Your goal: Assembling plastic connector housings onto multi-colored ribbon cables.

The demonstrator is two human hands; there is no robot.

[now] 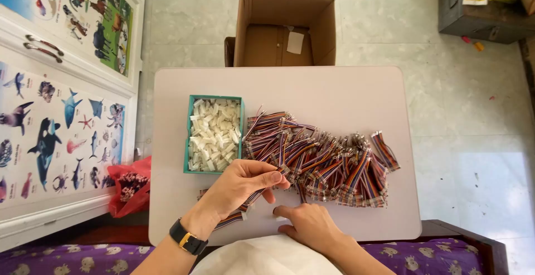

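Note:
A large heap of short multicoloured ribbon cables (pixel 323 158) lies across the middle of a small white table (pixel 334 91). My left hand (pixel 241 185), a black watch on its wrist, pinches one ribbon cable (pixel 253 197) at the heap's left edge, beside a teal tray (pixel 214 99) filled with small white plastic connectors (pixel 213 135). My right hand (pixel 307 224) rests near the table's front edge, its fingers curled and a fingertip pressing a small white piece (pixel 278 217) against the tabletop. A second ribbon cable (pixel 229 219) lies under my left wrist.
An open brown cardboard box (pixel 284 30) stands on the tiled floor beyond the table. A red bag (pixel 129 185) with more cables sits at the left. White cabinet doors with animal posters (pixel 61 113) line the left side. A dark metal box (pixel 479 13) is at far right.

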